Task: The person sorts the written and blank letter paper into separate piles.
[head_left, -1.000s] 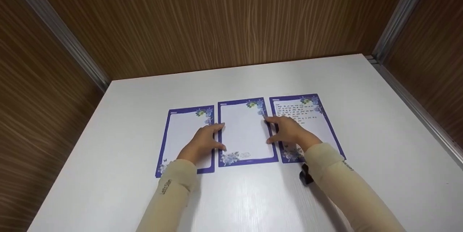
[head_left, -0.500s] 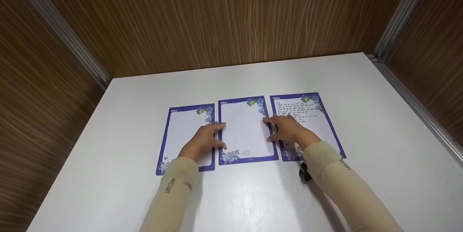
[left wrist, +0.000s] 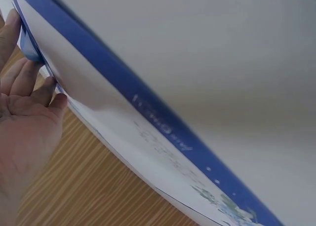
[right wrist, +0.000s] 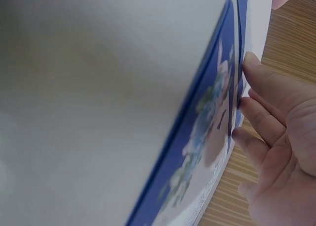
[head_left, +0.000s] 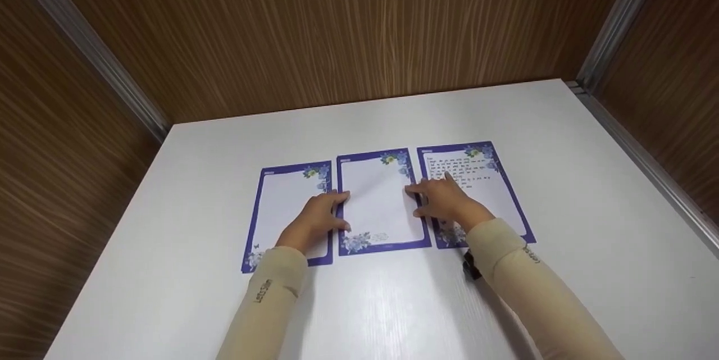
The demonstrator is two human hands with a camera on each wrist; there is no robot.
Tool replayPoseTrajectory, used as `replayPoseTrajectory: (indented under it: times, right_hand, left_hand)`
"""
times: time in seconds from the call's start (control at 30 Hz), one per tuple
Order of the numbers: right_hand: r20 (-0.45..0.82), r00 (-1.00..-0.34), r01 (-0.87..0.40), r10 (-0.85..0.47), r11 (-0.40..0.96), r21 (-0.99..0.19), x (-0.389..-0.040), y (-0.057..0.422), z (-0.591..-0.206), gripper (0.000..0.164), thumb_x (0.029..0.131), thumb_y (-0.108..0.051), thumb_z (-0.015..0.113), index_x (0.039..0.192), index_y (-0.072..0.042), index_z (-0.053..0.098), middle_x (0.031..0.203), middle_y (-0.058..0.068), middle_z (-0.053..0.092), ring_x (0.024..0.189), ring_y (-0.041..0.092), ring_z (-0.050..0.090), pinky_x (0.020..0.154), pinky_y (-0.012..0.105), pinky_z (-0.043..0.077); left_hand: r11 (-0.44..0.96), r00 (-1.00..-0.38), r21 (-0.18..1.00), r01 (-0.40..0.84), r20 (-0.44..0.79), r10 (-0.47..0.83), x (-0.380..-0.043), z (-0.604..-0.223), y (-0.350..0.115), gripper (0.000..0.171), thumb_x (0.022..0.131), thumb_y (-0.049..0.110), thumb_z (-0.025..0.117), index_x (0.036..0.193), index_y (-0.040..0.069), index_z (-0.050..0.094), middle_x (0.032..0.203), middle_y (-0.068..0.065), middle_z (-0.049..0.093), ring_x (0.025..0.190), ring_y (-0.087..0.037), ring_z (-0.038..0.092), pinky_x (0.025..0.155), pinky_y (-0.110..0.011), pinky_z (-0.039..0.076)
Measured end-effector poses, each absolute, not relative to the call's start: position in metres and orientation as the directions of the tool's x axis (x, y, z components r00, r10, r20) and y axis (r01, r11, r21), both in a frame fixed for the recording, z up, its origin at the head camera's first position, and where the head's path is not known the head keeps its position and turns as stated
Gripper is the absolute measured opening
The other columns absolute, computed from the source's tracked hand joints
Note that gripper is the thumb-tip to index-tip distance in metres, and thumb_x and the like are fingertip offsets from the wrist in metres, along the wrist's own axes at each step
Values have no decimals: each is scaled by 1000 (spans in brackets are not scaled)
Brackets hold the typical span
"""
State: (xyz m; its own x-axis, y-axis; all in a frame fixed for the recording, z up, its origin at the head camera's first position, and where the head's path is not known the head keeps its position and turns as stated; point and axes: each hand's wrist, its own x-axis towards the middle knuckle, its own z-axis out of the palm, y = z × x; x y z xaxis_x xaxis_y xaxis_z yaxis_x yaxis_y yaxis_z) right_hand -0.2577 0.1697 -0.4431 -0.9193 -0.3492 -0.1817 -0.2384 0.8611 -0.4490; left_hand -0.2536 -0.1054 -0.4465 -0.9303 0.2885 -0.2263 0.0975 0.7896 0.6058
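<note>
Side by side lie three letter-paper sheets with purple-blue borders and blue flowers. My left hand (head_left: 315,219) lies over the right part of the left sheet (head_left: 278,197), its thumb and fingertips at the left edge of the middle sheet (head_left: 379,197). Opposite it, my right hand (head_left: 446,200) reaches across the right sheet (head_left: 497,203), fingertips at the middle sheet's right edge. Black writing fills the top of that right sheet; the writing areas of the others look blank. In both wrist views, the left hand (left wrist: 29,107) and the right hand (right wrist: 281,132) have fingertips at paper edges.
The sheets rest on a white table (head_left: 168,225) backed by a wood-grain panel (head_left: 365,28), with similar panels at both sides. A small black object (head_left: 471,266) shows beside my right sleeve (head_left: 497,242), partly hidden by it.
My right fingertips have shifted slightly left on the middle sheet's edge, and one finger now sticks up more. The left hand and the sheets look nearly unmoved.
</note>
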Motion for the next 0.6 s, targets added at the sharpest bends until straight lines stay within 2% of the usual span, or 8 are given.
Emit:
replayPoseTrajectory:
  times: [0.07, 0.17, 0.27, 0.43, 0.6]
  right_hand:
    - [-173, -922, -241, -347, 862, -445, -259, 168, -444, 61, 81, -22, 77, 137, -15, 53, 133, 13, 55, 125, 35, 46, 113, 55, 3]
    - [-182, -931, -203, -317, 864, -461, -260, 168, -444, 62, 80, -22, 78, 136, -18, 54, 127, 11, 59, 115, 32, 51, 109, 55, 19]
    - [-201, -937, -161, -287, 863, -478, -260, 168, -446, 63, 78, -22, 79, 136, -20, 54, 123, 10, 61, 102, 28, 51, 101, 50, 27]
    - [-201, -937, -159, -285, 862, -481, -260, 169, -446, 64, 76, -23, 81, 135, -19, 55, 121, 11, 63, 94, 26, 52, 97, 47, 25]
    - [-191, -938, -166, -288, 860, -482, -261, 168, -442, 59, 77, -22, 80, 132, -19, 58, 119, 10, 64, 95, 26, 53, 97, 49, 24]
  left_hand:
    - [786, -932, 611, 94, -224, 286, -253, -446, -105, 76, 75, 15, 80, 142, 15, 45, 147, -11, 38, 137, -29, 30, 113, -37, 21]
    - [773, -932, 629, 84, -225, 285, -253, -447, -105, 75, 75, 13, 80, 142, 15, 45, 147, -8, 39, 136, -27, 32, 112, -36, 23]
    - [761, -932, 644, 75, -226, 283, -253, -449, -104, 76, 74, 11, 80, 142, 14, 45, 146, -6, 41, 135, -26, 34, 111, -35, 26]
    - [727, -940, 683, 68, -201, 276, -254, -452, -102, 74, 73, 2, 80, 140, 10, 47, 139, -10, 49, 129, -26, 43, 106, -34, 35]
    - [700, -952, 713, 40, -186, 243, -255, -451, -101, 70, 75, -3, 77, 138, 9, 50, 125, -13, 58, 108, -22, 53, 94, -32, 47]
